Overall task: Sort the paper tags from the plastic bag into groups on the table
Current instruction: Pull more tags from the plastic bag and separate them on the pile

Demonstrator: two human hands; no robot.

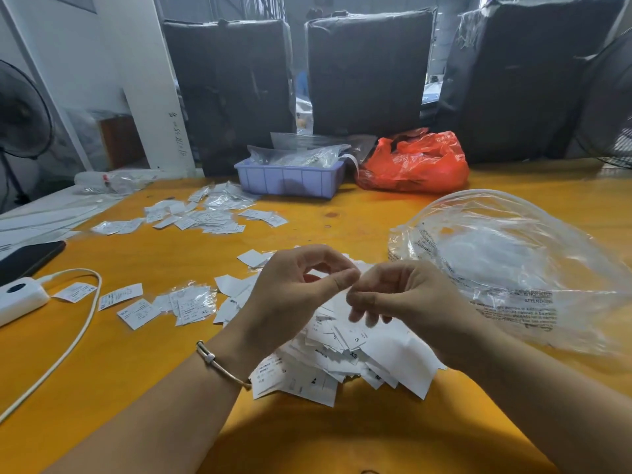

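Beneath both hands lies the tag pile.

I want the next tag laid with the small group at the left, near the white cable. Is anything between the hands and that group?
Nothing visible: bare table lies between the hands and the left group.

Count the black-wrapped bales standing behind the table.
3: the left bale behind the purple tray, the middle bale beside it, and the right bale behind the red bag. More may be out of view.
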